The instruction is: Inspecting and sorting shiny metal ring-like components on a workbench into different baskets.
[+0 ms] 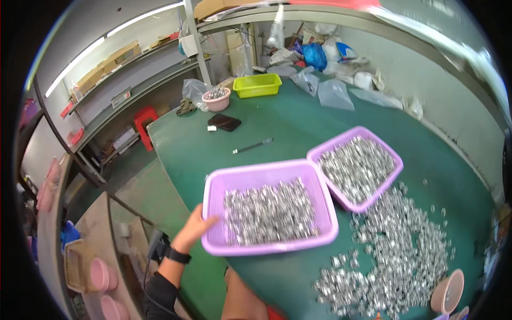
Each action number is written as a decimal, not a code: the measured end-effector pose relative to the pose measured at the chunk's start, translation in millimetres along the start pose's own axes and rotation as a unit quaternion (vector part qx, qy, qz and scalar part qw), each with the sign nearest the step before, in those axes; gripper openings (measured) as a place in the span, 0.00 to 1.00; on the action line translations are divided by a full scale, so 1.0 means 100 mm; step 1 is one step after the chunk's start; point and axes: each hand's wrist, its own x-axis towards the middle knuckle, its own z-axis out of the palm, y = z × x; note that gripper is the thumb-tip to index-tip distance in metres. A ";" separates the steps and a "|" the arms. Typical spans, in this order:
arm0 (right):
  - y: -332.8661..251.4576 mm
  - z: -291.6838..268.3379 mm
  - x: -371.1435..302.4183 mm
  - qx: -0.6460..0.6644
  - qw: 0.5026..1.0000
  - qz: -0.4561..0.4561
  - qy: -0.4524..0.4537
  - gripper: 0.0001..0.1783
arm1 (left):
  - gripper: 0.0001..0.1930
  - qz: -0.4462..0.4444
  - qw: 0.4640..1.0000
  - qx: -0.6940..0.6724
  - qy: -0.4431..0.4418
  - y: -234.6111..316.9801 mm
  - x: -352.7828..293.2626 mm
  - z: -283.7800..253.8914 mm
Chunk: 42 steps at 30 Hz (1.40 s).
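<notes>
My left hand [197, 230] is closed on the left rim of a purple plastic basket [216, 184], thumb over the inside wall. Many small shiny silver metal pieces [272, 213] lie in this basket, which is at the near edge of the green table [186, 144]. Its right side meets a second purple basket [396, 169], also filled with such pieces [357, 165]. My right hand does not show. Bare skin [242, 298] appears below the held basket; I cannot tell whether it is a leg or an arm.
Loose silver pieces [405, 250] spread over the table's right side, beside a tilted peach cup [447, 292]. Farther back are a pen [252, 146], a dark phone-like object [224, 122], a pink bowl of pieces [217, 101], a yellow-green basket [257, 86] and plastic bags [335, 95].
</notes>
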 end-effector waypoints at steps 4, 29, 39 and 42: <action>-0.35 0.70 0.79 -0.123 0.988 -0.072 0.055 0.15 | 0.19 -0.070 0.986 -0.108 -0.106 -0.18 0.19 0.13; -1.33 4.74 1.82 -0.059 0.997 0.007 -0.057 0.10 | 0.13 -0.149 0.979 -0.128 0.062 -0.17 1.91 -1.77; -1.10 5.70 2.09 -0.062 0.987 -0.019 -0.148 0.14 | 0.13 -0.122 0.970 -0.127 0.166 -0.65 2.54 -2.12; -1.05 5.25 1.99 0.031 0.997 -0.006 -0.068 0.11 | 0.13 -0.138 0.975 -0.103 0.143 -0.62 2.56 -2.13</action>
